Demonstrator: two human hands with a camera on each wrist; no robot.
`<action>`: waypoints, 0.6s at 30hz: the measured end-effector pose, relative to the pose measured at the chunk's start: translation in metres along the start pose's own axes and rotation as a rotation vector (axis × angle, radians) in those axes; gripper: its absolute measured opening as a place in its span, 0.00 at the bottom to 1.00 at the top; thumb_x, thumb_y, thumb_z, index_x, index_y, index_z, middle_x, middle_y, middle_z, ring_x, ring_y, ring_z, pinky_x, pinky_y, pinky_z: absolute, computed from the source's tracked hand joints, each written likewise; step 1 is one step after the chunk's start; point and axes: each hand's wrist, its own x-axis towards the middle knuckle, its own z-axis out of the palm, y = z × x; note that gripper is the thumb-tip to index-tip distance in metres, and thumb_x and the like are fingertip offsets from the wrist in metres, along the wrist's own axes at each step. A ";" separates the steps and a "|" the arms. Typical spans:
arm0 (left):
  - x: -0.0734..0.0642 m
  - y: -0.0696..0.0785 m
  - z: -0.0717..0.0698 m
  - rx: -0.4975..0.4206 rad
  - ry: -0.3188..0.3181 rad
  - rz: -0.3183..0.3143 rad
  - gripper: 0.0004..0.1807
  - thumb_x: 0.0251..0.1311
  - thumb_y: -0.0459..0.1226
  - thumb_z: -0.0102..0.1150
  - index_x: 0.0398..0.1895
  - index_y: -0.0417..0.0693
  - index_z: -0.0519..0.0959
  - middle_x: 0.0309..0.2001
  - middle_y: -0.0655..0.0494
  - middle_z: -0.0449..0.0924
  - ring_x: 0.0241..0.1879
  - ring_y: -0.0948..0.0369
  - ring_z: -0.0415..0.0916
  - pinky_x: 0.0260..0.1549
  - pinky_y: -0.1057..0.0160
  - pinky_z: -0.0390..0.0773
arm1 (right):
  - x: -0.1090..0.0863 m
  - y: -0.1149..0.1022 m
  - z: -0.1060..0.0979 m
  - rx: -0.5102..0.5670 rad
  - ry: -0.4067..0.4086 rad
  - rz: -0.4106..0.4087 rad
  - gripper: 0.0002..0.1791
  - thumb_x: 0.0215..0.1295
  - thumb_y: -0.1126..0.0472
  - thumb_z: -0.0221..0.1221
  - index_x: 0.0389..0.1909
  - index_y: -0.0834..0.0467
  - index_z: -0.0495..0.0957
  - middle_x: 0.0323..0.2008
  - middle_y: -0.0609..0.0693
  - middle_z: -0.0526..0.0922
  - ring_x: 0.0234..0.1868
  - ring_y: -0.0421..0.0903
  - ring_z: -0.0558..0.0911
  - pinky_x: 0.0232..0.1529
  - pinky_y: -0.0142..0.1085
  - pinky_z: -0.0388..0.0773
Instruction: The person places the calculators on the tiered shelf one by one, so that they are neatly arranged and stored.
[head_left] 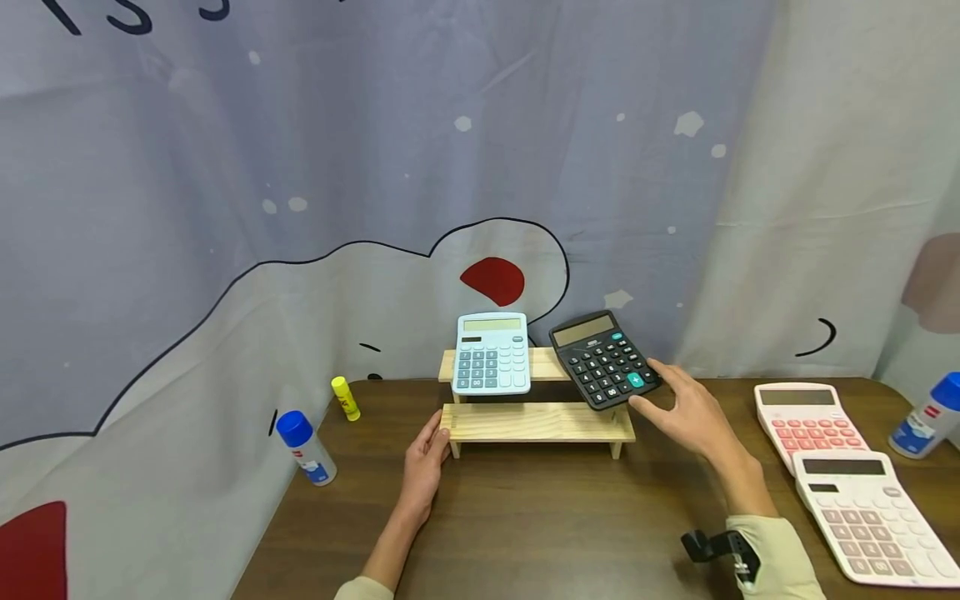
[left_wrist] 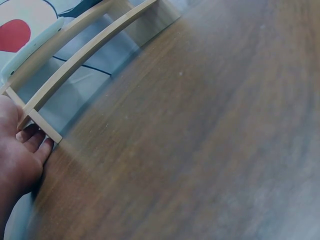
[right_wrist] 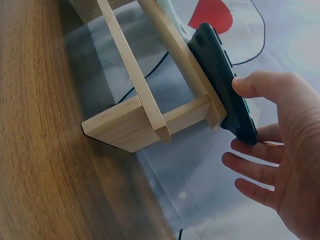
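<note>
Head view shows the black calculator [head_left: 606, 360] leaning, tilted, at the right of the stand's [head_left: 536, 422] upper level. The right hand [head_left: 693, 417] pinches its near right corner between thumb and finger; the left hand [head_left: 424, 467] grips the stand's left end. Left of it stands the blue calculator [head_left: 492, 354]. Farther right, the white calculator [head_left: 873, 517] overlaps the pink-keyed one [head_left: 810, 427].

Stand [head_left: 538, 422] at the back of the surface [head_left: 540, 517], first calculator [head_left: 492, 354] on its upper tier [head_left: 546, 364], second calculator [head_left: 600, 360] just right; bottle [head_left: 307, 448] out left, overlapping calculators [head_left: 873, 517] away right!
</note>
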 end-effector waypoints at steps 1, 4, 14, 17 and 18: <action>0.000 0.000 0.000 0.000 -0.002 0.003 0.30 0.78 0.42 0.45 0.78 0.42 0.57 0.75 0.43 0.61 0.72 0.51 0.61 0.68 0.50 0.68 | 0.000 0.000 0.000 0.000 0.003 -0.002 0.46 0.65 0.37 0.60 0.74 0.62 0.61 0.70 0.74 0.63 0.67 0.75 0.64 0.63 0.69 0.64; 0.000 0.001 0.000 -0.002 -0.003 0.004 0.30 0.78 0.42 0.45 0.77 0.41 0.56 0.75 0.43 0.60 0.72 0.51 0.61 0.68 0.51 0.69 | 0.000 -0.001 0.001 0.000 0.009 -0.006 0.47 0.64 0.36 0.61 0.74 0.63 0.62 0.69 0.74 0.64 0.67 0.74 0.65 0.63 0.69 0.64; 0.000 0.000 -0.001 -0.007 -0.010 0.002 0.32 0.78 0.43 0.46 0.78 0.40 0.54 0.76 0.41 0.58 0.73 0.50 0.59 0.70 0.47 0.65 | 0.002 -0.002 0.008 0.007 0.059 -0.051 0.44 0.63 0.40 0.64 0.71 0.63 0.65 0.65 0.69 0.71 0.63 0.71 0.72 0.60 0.65 0.69; 0.000 0.000 -0.001 -0.007 -0.011 0.002 0.32 0.78 0.43 0.46 0.78 0.40 0.54 0.76 0.40 0.58 0.73 0.51 0.58 0.70 0.48 0.65 | 0.001 -0.005 0.008 0.009 0.075 -0.058 0.43 0.63 0.40 0.64 0.71 0.63 0.67 0.64 0.69 0.73 0.62 0.70 0.73 0.59 0.65 0.70; 0.000 0.000 -0.001 -0.005 -0.009 0.000 0.32 0.78 0.43 0.46 0.78 0.40 0.54 0.76 0.41 0.58 0.73 0.51 0.59 0.70 0.48 0.65 | 0.001 -0.006 0.009 0.008 0.082 -0.062 0.43 0.63 0.41 0.65 0.70 0.63 0.67 0.63 0.69 0.73 0.61 0.70 0.74 0.59 0.65 0.71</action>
